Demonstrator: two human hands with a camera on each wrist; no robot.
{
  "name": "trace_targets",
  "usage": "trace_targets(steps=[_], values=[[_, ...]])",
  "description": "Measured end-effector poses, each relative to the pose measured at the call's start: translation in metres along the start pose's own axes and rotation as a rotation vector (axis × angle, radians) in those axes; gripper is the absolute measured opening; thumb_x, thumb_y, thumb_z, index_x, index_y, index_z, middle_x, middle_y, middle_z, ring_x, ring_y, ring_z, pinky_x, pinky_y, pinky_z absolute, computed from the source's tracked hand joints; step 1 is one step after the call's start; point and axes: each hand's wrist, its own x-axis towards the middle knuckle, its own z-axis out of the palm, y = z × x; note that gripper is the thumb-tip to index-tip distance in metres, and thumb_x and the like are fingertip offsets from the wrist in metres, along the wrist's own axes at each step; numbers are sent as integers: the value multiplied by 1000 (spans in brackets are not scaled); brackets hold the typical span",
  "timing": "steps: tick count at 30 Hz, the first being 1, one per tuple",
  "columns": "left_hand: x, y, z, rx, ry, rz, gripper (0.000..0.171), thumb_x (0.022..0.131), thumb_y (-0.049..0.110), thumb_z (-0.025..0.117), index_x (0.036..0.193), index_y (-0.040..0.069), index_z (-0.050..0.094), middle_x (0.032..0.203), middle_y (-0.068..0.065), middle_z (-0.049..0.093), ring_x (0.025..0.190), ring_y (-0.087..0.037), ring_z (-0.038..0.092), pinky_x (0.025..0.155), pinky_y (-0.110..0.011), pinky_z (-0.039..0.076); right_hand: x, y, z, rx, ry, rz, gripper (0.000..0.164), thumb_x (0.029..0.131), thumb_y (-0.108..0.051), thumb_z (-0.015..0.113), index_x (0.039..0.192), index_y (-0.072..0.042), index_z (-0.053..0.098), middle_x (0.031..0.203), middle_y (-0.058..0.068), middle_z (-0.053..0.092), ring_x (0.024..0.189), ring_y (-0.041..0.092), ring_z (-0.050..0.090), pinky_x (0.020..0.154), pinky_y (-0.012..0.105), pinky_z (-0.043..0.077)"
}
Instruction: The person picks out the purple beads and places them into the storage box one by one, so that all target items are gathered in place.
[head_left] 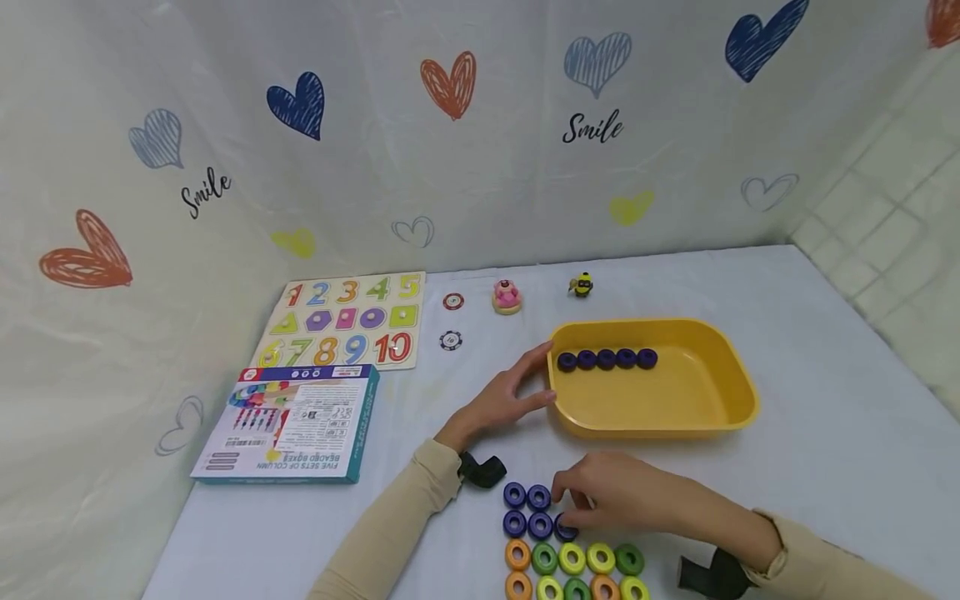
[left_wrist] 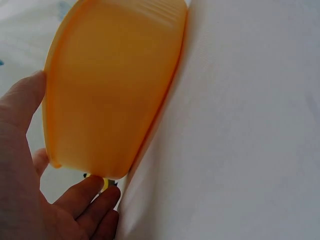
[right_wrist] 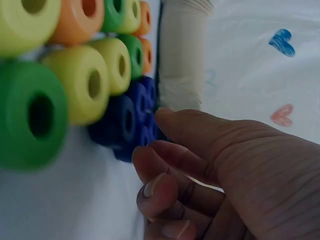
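Note:
My left hand [head_left: 504, 398] touches the left end of a yellow tray [head_left: 693, 379] with thumb and forefinger spread along its outer wall. The left wrist view shows the thumb on the tray's rim [left_wrist: 47, 95] and the other fingers by its lower corner. A row of dark blue ring beads [head_left: 606, 360] lies in the tray by its far left side. My right hand [head_left: 637, 496] reaches over the blue ring beads [head_left: 514, 523] on the table. Its thumb overlaps the blue ring bead [right_wrist: 128, 122] at the row's right end, with a gap between thumb and forefinger.
Green, yellow and orange ring beads [head_left: 572, 558] lie in rows nearer the front edge. At the left are a number board [head_left: 341, 321] and a flat box [head_left: 292, 425]. Two round chips [head_left: 451, 340], a pink figure [head_left: 507, 297] and a bee figure [head_left: 581, 285] stand behind.

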Motion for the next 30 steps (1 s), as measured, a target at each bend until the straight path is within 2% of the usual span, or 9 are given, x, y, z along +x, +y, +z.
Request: trace_targets(steps=[8,13,16,21,24,30], values=[[-1,0,2,10,3,-11,71,85,53,51,143,39,12,143,18,25,130,-2,23,107,-35,21,0,3,21,7,-16,-2,17,81,-38,64,91,-24,65,58,-20,46,53,-2,43,51,18,37],[-1,2,1,5,2,-21,72,85,53,51,143,39,12,143,18,25,130,-2,22,107,-34,21,-1,6,21,-3,-15,1,22,80,-41,64,95,-25,65,58,-20,46,52,-2,42,50,18,36],[-1,2,1,1,-1,-23,72,85,54,51,143,38,12,143,17,26,130,-1,23,107,-34,21,-2,8,19,2,-14,36,22,81,-40,64,97,-25,65,59,-19,47,52,-1,42,49,18,36],[0,1,2,-7,-6,-30,73,84,55,51,143,38,12,143,18,26,129,0,23,107,-34,20,-8,19,12,30,34,88,22,81,-38,64,99,-26,65,60,-17,49,52,0,43,48,19,36],[1,1,2,-11,-9,-39,72,84,56,51,142,40,12,143,19,25,129,1,22,107,-33,20,-17,31,7,124,41,91,21,82,-35,64,100,-26,65,62,-15,52,53,0,45,49,19,39],[0,2,1,-9,-2,-33,72,84,54,51,143,39,12,143,17,27,130,-1,23,108,-34,20,-33,54,3,376,-18,81,23,84,-30,63,105,-22,63,64,-6,58,43,6,48,44,21,43]])
